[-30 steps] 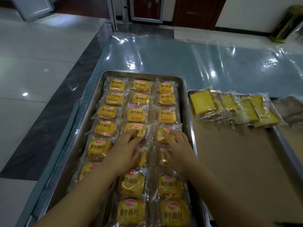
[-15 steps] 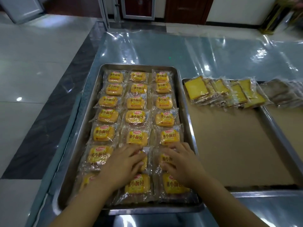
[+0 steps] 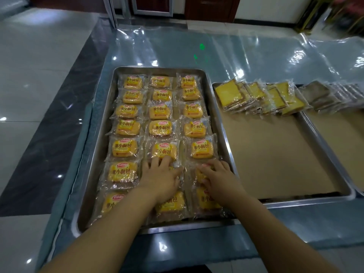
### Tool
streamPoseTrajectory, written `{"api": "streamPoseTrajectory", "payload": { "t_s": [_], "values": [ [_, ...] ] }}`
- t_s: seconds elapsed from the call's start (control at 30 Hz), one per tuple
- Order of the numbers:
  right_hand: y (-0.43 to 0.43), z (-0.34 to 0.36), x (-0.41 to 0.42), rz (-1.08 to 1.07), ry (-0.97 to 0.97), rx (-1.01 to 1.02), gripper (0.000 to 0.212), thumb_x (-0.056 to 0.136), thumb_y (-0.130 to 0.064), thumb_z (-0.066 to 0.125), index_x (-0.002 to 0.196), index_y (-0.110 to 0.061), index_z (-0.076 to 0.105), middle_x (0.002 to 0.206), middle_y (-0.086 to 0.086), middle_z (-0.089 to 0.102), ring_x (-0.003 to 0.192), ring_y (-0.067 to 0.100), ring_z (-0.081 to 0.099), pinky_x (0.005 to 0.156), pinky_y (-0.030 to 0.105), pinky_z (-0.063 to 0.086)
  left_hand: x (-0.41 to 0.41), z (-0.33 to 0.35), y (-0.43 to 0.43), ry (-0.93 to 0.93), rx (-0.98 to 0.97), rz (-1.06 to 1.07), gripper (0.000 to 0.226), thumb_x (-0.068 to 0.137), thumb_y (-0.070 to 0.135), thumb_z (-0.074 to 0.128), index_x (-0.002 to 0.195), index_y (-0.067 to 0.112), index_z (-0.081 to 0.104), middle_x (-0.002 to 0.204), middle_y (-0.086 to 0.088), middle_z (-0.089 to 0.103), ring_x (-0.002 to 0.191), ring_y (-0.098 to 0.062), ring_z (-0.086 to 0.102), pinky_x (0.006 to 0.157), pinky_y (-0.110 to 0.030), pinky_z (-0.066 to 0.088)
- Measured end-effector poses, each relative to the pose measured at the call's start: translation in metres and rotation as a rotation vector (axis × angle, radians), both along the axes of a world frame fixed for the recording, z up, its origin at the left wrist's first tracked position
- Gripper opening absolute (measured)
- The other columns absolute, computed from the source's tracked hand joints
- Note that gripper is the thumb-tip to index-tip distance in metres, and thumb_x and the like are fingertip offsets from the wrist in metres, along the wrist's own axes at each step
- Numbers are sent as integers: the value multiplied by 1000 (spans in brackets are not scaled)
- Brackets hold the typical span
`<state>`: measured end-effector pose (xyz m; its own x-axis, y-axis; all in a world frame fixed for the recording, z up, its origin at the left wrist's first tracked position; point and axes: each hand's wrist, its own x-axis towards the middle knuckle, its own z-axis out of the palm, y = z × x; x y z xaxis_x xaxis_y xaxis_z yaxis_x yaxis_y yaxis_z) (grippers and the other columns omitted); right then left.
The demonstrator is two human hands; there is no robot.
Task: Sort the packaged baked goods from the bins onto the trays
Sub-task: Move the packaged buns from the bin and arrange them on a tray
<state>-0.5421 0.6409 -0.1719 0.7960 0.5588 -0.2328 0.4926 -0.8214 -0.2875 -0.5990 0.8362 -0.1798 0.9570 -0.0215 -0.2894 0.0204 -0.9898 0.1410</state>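
Bare-armed over a steel tray (image 3: 102,134) on a plastic-sheeted worktop (image 3: 216,52), a person lays both hands on packaged buns (image 3: 126,147) set out in three columns. The left hand (image 3: 159,178) lies flat, fingers spread and nearly straight, on the middle-column packet (image 3: 176,165) in the second row from the near end; its fingertips reach the near edge of the packet beyond. The right hand (image 3: 220,180) rests beside it on the right-column packet (image 3: 199,175) of the same row, fingers extended and only slightly bent across the wrapper, thumb against the packet's near side. Neither hand lifts or pinches anything; both press on top.

Each clear wrapper shows a yellow bun under dark characters reading "小面包", with a red oval logo above them whose lettering is too small to read.

Just to the right, touching the first, a second tray (image 3: 315,200) is lined with brown paper (image 3: 275,154) and carries one overlapping row of clear-wrapped yellow cake slices (image 3: 256,97) along its far end. At the frame's right edge a third tray (image 3: 354,192) holds a similar row of darker brownish slices (image 3: 323,95). Their wrappers carry no legible print. Glossy floor tiles (image 3: 39,75) lie to the left.
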Motion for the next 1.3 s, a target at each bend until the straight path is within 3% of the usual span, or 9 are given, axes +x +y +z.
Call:
{"api": "streamPoseTrajectory", "payload": {
  "t_s": [0.13, 0.3, 0.43, 0.57, 0.7, 0.87, 0.97, 1.13, 1.3],
  "values": [
    [-6, 7, -9, -14, -66, 104, 51, 88, -30, 58, 137, -29, 43, 140, -1, 38, 129, 24, 27, 103, 39, 33, -9, 5, 2, -95, -137, 25, 49, 95, 48, 32, 142, 43, 22, 140, 2, 32, 127, -21, 23, 107, -47, 19],
    [-21, 14, -29, 42, -80, 148, 58, 78, -29, 67, 134, -29, 49, 144, -1, 36, 131, 26, 25, 103, 44, 35, -43, 12, 11, -245, -280, 47, 52, 91, 50, 45, 139, 35, 36, 143, 3, 33, 130, -16, 22, 106, -34, 24],
    [-24, 12, -39, 37, 3, 21, 64, 81, -36, 66, 139, -37, 39, 152, -5, 20, 137, 23, 13, 108, 45, 29, -65, 6, 12, -102, -216, -38, 58, 87, 59, 43, 141, 41, 30, 153, 8, 12, 138, -16, 8, 110, -40, 25],
    [-18, 12, -43, 21, 10, -22, 64, 83, -34, 65, 140, -39, 36, 153, -5, 17, 138, 22, 11, 108, 43, 28, -62, 3, 6, -23, -149, -76, 61, 90, 56, 41, 145, 38, 20, 155, 7, -5, 142, -21, -7, 112, -49, 25],
    [-13, 16, -40, 1, 14, -12, 64, 81, -33, 65, 139, -37, 37, 150, -4, 22, 135, 23, 17, 109, 41, 26, -62, 5, 8, -42, -193, -73, 61, 89, 56, 42, 144, 38, 22, 156, 7, -1, 142, -21, -2, 112, -47, 24],
    [3, 22, -37, -19, 13, 136, 58, 81, -31, 66, 135, -32, 44, 144, -3, 34, 130, 22, 23, 106, 38, 29, -67, 11, 35, -224, -205, 54, 55, 88, 55, 43, 139, 36, 33, 152, 2, 20, 139, -20, 12, 111, -41, 23],
    [19, 24, -36, 27, -7, 222, 50, 82, -28, 65, 129, -26, 51, 137, -2, 42, 127, 20, 30, 105, 38, 32, -71, 9, 60, -210, -159, 207, 62, 88, 57, 42, 143, 35, 25, 155, -1, 11, 142, -26, 0, 113, -46, 15],
    [41, 26, -34, 63, -5, 205, 55, 84, -36, 64, 134, -28, 45, 138, -4, 41, 128, 15, 29, 107, 36, 31, -82, -5, 77, 4, -190, 295, 77, 88, 65, 31, 146, 32, -8, 155, -1, -19, 139, -25, -23, 112, -45, -4],
    [49, 33, -31, 91, -19, 211, 51, 85, -36, 63, 133, -27, 47, 135, -5, 44, 125, 13, 31, 103, 30, 27, -79, -1, 74, -46, -219, 297, 72, 90, 62, 32, 148, 31, 3, 157, -1, -9, 142, -24, -15, 113, -43, 1]
  ]
}}
